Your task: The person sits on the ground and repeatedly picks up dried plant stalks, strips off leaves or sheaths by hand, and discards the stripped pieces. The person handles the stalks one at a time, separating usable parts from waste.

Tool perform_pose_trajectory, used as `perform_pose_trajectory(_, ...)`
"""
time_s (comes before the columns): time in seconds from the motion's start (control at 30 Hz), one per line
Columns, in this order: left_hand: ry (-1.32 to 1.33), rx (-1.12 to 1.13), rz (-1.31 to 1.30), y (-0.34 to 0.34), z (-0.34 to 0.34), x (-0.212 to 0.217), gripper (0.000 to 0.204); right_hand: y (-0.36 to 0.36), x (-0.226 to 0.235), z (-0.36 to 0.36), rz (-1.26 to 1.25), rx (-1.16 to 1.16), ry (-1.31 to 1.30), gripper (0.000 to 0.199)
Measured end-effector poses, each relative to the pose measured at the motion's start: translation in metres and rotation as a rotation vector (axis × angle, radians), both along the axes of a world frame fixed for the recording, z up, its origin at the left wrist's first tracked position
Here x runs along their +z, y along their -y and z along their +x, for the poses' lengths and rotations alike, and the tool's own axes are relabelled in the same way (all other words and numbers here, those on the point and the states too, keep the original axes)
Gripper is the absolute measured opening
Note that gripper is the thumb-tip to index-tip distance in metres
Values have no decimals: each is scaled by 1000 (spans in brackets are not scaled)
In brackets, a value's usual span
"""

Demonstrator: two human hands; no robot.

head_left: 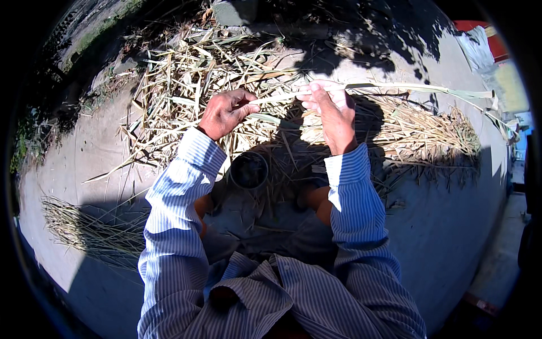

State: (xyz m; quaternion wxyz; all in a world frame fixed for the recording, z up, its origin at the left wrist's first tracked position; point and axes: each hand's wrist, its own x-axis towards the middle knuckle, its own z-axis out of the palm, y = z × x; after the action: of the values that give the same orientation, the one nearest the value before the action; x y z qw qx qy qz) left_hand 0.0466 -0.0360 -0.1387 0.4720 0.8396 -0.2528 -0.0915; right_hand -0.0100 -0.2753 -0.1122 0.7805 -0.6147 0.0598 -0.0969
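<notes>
A long, pale plant stalk point(395, 85) with dry leaves toward its far right end stretches sideways in front of me. My left hand point(226, 114) is closed, pinching its left end between thumb and fingers. Farther along, my right hand point(334, 116) grips the same stalk, its thumb over it and the fingers behind. Both hands are raised above a loose heap of dry leaves and husks point(186, 85). Below and between my forearms stands a round, dark-mouthed container point(249, 170); its contents are too dark to make out.
A thick bundle of dry stalks point(429, 133) lies at the right of the heap. Thinner stalks point(93, 229) are bundled on the concrete point(446, 220) at the left. A stone block point(235, 12) sits at the back. Red and white items point(479, 45) stand at the far right.
</notes>
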Motion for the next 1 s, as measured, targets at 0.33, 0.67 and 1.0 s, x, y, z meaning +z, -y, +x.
perform_pose_trajectory(0.33, -71, 156, -415, 33, -18, -9, 14, 5, 0, -2, -93, -142, -49, 36)
perform_pose_trajectory(0.67, 456, 161, 159, -7, 3, 13, 51, 18, 3, -8, -36, -129, -106, 33)
perform_pose_trajectory(1.0, 642, 57, 541, -66, 24, 6, 14, 67, -3, 3, 124, -248, -24, 38)
